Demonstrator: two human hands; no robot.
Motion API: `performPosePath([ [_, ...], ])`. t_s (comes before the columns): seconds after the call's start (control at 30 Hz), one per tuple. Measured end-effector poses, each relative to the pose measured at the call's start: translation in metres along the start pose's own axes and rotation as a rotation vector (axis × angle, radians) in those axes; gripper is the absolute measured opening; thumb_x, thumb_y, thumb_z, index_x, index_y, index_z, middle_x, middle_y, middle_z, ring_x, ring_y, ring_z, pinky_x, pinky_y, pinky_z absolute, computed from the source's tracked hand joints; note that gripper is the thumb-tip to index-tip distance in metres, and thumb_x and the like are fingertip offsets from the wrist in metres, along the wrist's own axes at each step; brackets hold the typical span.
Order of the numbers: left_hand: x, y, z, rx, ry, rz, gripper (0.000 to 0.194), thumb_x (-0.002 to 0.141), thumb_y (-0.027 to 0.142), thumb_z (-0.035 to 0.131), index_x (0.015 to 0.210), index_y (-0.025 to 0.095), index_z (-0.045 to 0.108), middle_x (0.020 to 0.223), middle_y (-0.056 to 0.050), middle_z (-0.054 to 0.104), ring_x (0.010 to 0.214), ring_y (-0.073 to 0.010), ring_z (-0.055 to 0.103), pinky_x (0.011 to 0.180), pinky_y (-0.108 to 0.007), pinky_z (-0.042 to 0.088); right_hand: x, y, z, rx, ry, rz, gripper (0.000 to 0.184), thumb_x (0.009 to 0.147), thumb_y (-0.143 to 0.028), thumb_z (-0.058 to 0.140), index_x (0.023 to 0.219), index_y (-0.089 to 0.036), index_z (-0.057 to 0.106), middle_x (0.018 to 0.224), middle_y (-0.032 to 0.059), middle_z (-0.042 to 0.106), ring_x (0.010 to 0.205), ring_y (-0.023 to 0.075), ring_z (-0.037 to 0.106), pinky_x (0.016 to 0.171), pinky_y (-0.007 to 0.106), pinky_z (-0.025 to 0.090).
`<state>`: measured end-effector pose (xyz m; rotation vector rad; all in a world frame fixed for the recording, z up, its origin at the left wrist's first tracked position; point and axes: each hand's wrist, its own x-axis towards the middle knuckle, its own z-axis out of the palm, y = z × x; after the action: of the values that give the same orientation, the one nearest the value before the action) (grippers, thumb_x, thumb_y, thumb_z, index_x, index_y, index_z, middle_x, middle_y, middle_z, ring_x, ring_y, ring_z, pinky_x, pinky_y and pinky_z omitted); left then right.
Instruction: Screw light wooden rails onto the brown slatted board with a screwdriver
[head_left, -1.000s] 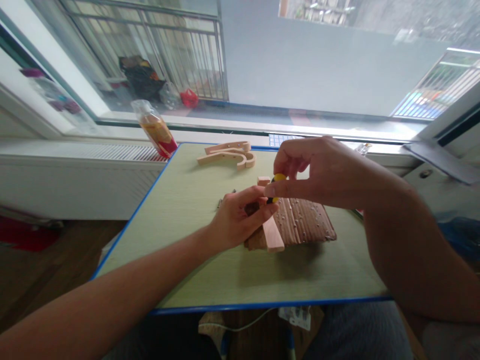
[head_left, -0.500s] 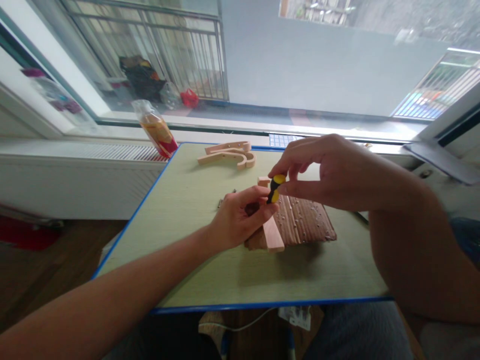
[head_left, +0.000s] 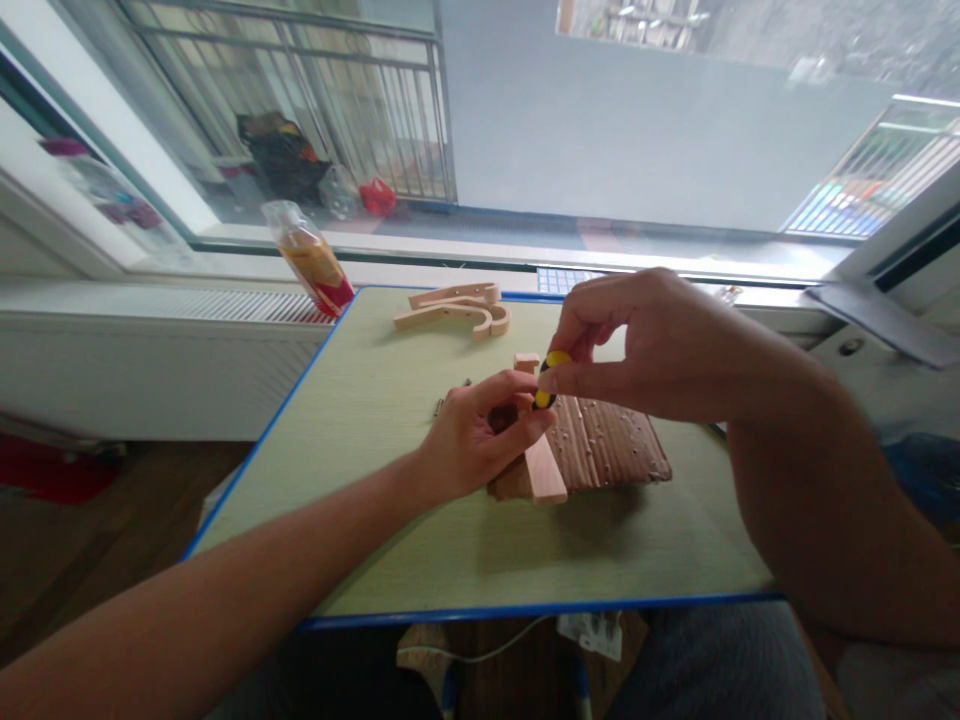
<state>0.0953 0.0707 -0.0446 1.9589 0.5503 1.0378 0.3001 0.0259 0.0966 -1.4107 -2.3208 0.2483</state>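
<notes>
Screwdriver (head_left: 550,378), with a yellow and black handle, stands near the table's (head_left: 390,560) centre, its handle top pinched between the thumb and fingers of the right hand (head_left: 660,345). Just at 7 o'clock from it, the left hand (head_left: 480,435) curls its fingers closed around the lower part of the tool and rests on a pale wooden strip (head_left: 541,460). That strip lies across the left edge of a brown ridged board (head_left: 611,445) dotted with small shiny bits. At 11 o'clock, well apart, lie curved wooden pieces (head_left: 457,308). Farther toward 10 o'clock a plastic bottle (head_left: 311,258) leans on the sill, holding orange liquid with a red base.
</notes>
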Motion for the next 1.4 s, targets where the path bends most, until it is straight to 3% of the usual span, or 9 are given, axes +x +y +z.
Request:
performPosePath([
  [0.37, 0.0, -0.004, -0.001, 0.044, 0.008, 0.021, 0.02, 0.094, 0.035, 0.076, 0.101, 0.016, 0.077, 0.076, -0.001, 0.072, 0.061, -0.0107, 0.059, 0.057, -0.023, 0.047, 0.003, 0.0, 0.008, -0.006, 0.051, 0.003, 0.024, 0.083, -0.04, 0.079, 0.073, -0.022, 0.067, 0.071, -0.002, 0.066, 0.065, 0.0137, 0.054, 0.058, 0.032, 0.038],
  [0.53, 0.0, -0.005, -0.001, 0.015, 0.014, 0.019, 0.016, 0.094, 0.033, 0.077, 0.099, 0.017, 0.077, 0.076, 0.0, 0.073, 0.064, -0.0109, 0.06, 0.059, -0.023, 0.049, 0.004, 0.002, 0.01, -0.024, 0.066, 0.002, 0.032, 0.087, -0.051, 0.076, 0.076, -0.022, 0.068, 0.071, -0.0021, 0.067, 0.064, 0.0129, 0.055, 0.058, 0.031, 0.035],
  [0.7, 0.0, -0.002, -0.001, -0.023, 0.015, 0.023, 0.014, 0.094, 0.031, 0.078, 0.098, 0.017, 0.077, 0.077, 0.0, 0.074, 0.064, -0.0105, 0.061, 0.058, -0.022, 0.049, 0.0, 0.001, 0.002, 0.021, 0.024, -0.001, 0.032, 0.086, -0.054, 0.078, 0.088, -0.023, 0.076, 0.082, -0.0004, 0.074, 0.072, 0.0156, 0.064, 0.062, 0.032, 0.045],
  [0.83, 0.0, 0.0, -0.002, -0.027, -0.005, 0.002, 0.013, 0.095, 0.029, 0.076, 0.097, 0.017, 0.076, 0.08, -0.001, 0.076, 0.065, -0.0102, 0.061, 0.059, -0.022, 0.05, -0.003, 0.0, -0.007, 0.097, -0.008, -0.056, 0.024, 0.089, -0.036, 0.077, 0.11, -0.026, 0.081, 0.101, 0.0013, 0.08, 0.083, 0.0168, 0.07, 0.071, 0.033, 0.053],
  [0.93, 0.0, 0.001, -0.002, -0.033, 0.005, -0.011, 0.013, 0.094, 0.029, 0.077, 0.095, 0.016, 0.075, 0.079, -0.001, 0.076, 0.065, -0.0103, 0.062, 0.059, -0.021, 0.051, -0.004, 0.002, -0.01, 0.107, -0.023, -0.097, 0.02, 0.09, -0.027, 0.074, 0.108, -0.028, 0.083, 0.105, 0.0006, 0.081, 0.085, 0.0165, 0.07, 0.075, 0.033, 0.054],
  [1.4, -0.002, -0.002, -0.003, -0.044, -0.025, -0.014, 0.02, 0.097, 0.033, 0.072, 0.101, 0.014, 0.076, 0.088, -0.007, 0.08, 0.075, -0.015, 0.069, 0.061, -0.024, 0.051, -0.002, -0.001, -0.004, 0.06, -0.012, -0.089, 0.013, 0.091, -0.026, 0.071, 0.099, -0.021, 0.081, 0.094, 0.0018, 0.08, 0.081, 0.0164, 0.072, 0.072, 0.031, 0.054],
])
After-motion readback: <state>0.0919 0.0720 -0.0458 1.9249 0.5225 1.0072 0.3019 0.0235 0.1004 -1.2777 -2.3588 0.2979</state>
